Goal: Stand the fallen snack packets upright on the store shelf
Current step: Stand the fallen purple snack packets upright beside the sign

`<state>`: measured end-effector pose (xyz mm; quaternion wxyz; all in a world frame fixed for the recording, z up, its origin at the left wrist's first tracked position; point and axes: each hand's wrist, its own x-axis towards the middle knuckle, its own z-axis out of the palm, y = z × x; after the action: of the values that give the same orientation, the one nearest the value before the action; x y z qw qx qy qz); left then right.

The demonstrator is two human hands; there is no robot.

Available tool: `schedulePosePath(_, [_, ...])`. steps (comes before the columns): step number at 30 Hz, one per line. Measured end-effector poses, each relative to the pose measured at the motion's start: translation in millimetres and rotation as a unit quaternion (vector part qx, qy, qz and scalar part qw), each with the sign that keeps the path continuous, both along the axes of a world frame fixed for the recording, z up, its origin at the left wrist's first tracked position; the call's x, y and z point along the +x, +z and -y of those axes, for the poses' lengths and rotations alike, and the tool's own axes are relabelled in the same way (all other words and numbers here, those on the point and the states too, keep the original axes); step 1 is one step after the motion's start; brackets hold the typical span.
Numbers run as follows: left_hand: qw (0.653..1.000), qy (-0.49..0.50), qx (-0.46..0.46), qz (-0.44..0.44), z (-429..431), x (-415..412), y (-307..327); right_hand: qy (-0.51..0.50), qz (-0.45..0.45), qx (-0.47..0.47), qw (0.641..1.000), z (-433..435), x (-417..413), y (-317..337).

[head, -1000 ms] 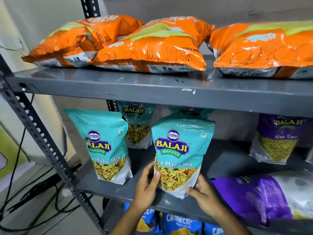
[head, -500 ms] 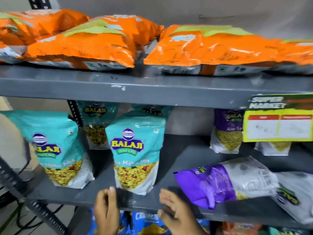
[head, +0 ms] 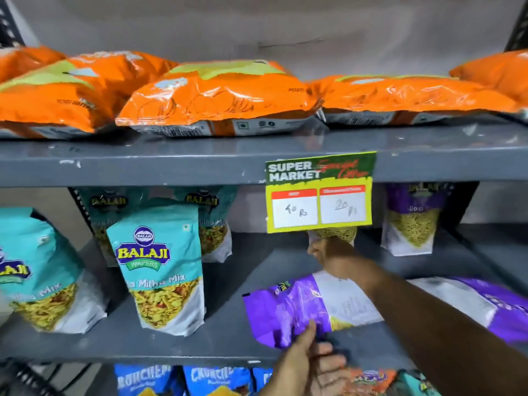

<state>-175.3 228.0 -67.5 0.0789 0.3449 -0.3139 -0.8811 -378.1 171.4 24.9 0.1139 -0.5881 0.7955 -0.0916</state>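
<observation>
Left hand (head: 307,358) pinched corner of fallen purple packet (head: 291,310), right hand (head: 333,257) closed on upright packet (head: 334,234) behind price tag (head: 320,192), just beyond the left

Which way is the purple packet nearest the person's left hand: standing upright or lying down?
Lying down. The purple packet rests flat on the shelf, its top pointing left, thumb of the left hand touching it.

Both arms are bare: no sleeve shows anywhere on the right forearm (head: 423,324), which is in sight from wrist to the picture's edge. The right hand (head: 333,257) and left hand (head: 307,364) wear no gloves. The fingers (head: 310,331) carry no ring that I can make out, and neither wrist has a watch or band.
</observation>
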Motion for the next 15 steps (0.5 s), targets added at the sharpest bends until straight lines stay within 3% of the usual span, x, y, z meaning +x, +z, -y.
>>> schedulePosePath(3, [0.996,0.069,0.047,0.008,-3.0,-15.8,22.0,-0.003,-0.014,0.115,0.993,-1.4,-7.8,-6.4])
schedulePosePath(9, [0.972,0.217,0.037,0.086,-9.6,-23.3,24.1,0.037,-0.011,0.194,0.98,-9.9,5.8,12.5])
schedulePosePath(12, [0.966,0.241,0.021,0.088,-13.6,-31.7,25.5,0.062,0.012,0.169,0.984,-19.0,-3.6,16.6])
schedulePosePath(15, [0.959,0.274,-0.01,0.072,-14.6,-36.3,35.9,0.069,0.101,0.066,0.99,-32.1,-13.3,15.5])
